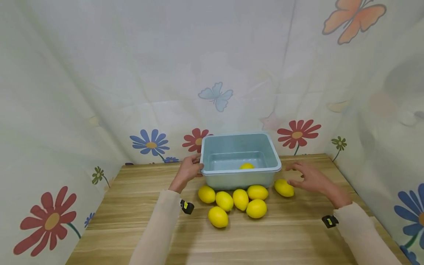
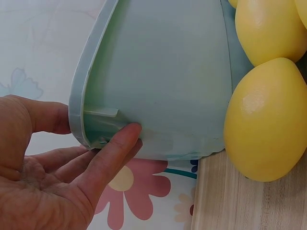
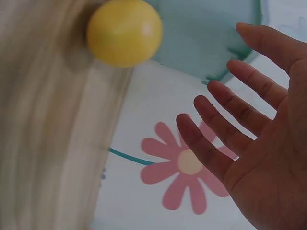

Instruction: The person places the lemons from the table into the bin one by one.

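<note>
A light blue plastic bin (image 1: pixel 240 179) stands at the back of the table with one lemon (image 1: pixel 247 166) inside. My left hand (image 1: pixel 188 170) holds the bin's left rim, thumb against the rim and fingers on the outer wall below it, as the left wrist view shows. Beyond the bin's right side my right hand (image 1: pixel 313 178) hovers with fingers spread and nothing in them. Nearest to it lies a lone lemon (image 1: pixel 283 188), which also shows in the right wrist view as a blurred lemon (image 3: pixel 124 32). Several more lemons (image 1: pixel 224 201) lie close together before the bin's front wall.
The wood-grain table (image 1: pixel 132 217) ends at a white curtain (image 1: pixel 165 81) printed with flowers and butterflies, right behind the bin. More curtain (image 1: pixel 374 147) hangs along the right side. Two lemons (image 1: pixel 218 217) (image 1: pixel 256 208) lie farther forward than the others.
</note>
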Tool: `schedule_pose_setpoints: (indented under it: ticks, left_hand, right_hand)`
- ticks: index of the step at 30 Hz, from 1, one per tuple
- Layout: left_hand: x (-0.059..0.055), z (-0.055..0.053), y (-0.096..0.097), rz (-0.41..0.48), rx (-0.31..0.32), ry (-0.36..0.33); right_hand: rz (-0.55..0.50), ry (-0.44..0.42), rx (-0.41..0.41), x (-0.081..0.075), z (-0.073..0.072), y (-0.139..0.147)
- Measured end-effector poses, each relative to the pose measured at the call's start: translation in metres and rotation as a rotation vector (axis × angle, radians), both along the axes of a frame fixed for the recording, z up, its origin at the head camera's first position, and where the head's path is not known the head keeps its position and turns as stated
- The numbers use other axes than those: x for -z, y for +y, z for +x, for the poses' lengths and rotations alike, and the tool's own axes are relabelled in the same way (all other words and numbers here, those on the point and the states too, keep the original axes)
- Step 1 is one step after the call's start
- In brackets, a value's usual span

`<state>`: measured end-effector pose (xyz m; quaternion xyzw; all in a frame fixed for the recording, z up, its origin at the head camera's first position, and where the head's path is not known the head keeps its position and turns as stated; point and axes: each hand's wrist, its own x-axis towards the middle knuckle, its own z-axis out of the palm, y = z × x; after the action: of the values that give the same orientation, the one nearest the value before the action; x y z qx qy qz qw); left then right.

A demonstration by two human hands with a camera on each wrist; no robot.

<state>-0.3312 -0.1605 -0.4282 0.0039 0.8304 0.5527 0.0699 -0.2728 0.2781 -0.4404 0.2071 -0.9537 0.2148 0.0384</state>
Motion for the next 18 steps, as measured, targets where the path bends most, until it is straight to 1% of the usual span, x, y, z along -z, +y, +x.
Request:
schedule_pose_setpoints:
  ticks: [6, 12, 18]
  left_hand:
    - [0.0, 0.002, 0.0, 0.005, -0.01, -0.009]
    - [0.0, 0.002, 0.0, 0.011, -0.006, -0.008]
    - [0.001, 0.001, 0.0, 0.001, -0.003, -0.001]
  right_hand:
    - [0.024, -0.032, -0.006, 0.02, -0.003, 0.0]
    - [0.037, -0.103, 0.018, 0.036, -0.004, -0.006]
    - [0.042, -0.079, -0.058, 0.045, -0.007, -0.014]
